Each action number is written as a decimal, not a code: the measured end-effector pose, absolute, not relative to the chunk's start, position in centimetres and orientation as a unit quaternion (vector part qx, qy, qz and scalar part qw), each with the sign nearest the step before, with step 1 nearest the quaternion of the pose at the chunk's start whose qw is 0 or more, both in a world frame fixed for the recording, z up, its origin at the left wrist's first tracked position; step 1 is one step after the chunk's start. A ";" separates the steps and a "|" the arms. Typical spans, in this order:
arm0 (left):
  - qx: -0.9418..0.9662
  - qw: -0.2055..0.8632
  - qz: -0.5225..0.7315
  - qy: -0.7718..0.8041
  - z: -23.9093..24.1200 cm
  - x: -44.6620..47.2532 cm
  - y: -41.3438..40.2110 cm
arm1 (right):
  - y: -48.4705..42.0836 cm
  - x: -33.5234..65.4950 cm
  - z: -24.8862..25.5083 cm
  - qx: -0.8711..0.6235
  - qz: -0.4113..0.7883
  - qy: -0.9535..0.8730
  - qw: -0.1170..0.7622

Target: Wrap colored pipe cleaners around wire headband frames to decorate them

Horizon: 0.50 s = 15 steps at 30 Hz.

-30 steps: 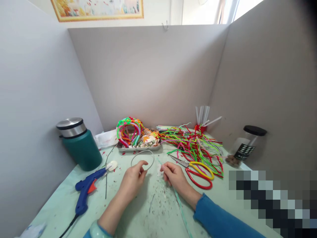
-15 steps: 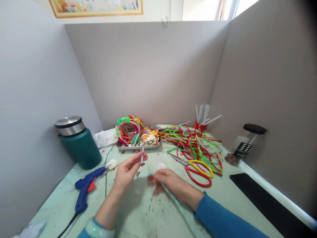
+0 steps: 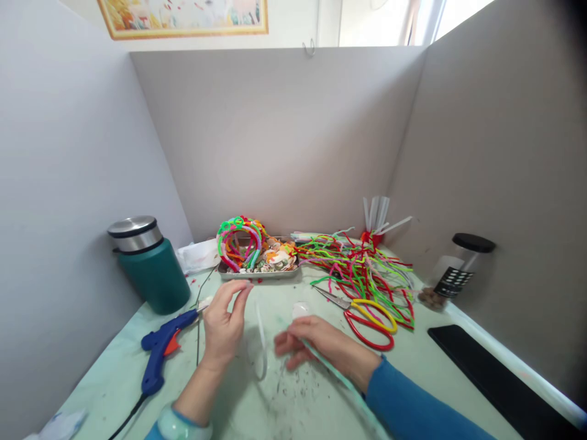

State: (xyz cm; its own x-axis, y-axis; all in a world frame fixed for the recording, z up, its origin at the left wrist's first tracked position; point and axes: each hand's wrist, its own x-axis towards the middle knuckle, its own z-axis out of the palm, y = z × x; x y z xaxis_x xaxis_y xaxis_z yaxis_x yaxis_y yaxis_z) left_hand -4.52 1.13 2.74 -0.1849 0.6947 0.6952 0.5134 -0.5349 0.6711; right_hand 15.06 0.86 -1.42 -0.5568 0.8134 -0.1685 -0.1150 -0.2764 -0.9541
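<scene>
My left hand (image 3: 224,324) is raised over the table, thumb and fingertips pinched together. What sits between those tips is too small to make out. A thin, whitish curved strip (image 3: 263,348), blurred, shows in the gap between my hands; I cannot tell whether either hand touches it. My right hand (image 3: 316,342) holds a long pale green strip (image 3: 342,377) by the thumb, its lower fingers loosely curled and blurred. The strip trails toward the front edge of the view. Just beyond that hand lies a small clear-white piece (image 3: 300,310).
Left stand a green bottle (image 3: 153,272) and a blue glue gun (image 3: 156,360). Behind are a metal tray (image 3: 261,275) with colourful rings and pieces, and a pile of pipe cleaners (image 3: 353,263). Scissors (image 3: 371,324), a jar (image 3: 452,275) and a black slab (image 3: 495,373) lie right.
My left hand has moved left, and the white stick-like piece seen at its fingertips no longer shows there. A curved whitish strip now appears between the hands. My right hand stays nearly in place.
</scene>
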 end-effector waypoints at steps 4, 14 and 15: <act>0.591 0.273 0.587 0.481 2.4 -4.0 1.3 | 2.2 15.6 -2.1 -0.429 0.551 -0.557 0.449; 0.707 0.351 0.366 0.493 -0.1 -1.3 1.0 | 2.1 15.2 -3.4 -0.423 0.526 -0.588 0.446; 0.705 0.347 0.361 0.502 -0.3 -1.2 1.1 | 2.0 15.1 -3.5 -0.425 0.518 -0.593 0.446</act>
State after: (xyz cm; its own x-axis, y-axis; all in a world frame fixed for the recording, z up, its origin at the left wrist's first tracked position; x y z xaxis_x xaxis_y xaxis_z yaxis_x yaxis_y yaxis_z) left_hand -1.22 1.06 -0.29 0.2350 0.9584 0.1618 0.4573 -0.2559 0.8517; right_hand 15.14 2.03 -3.54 -0.2406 0.9665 0.0893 0.0409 0.1020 -0.9939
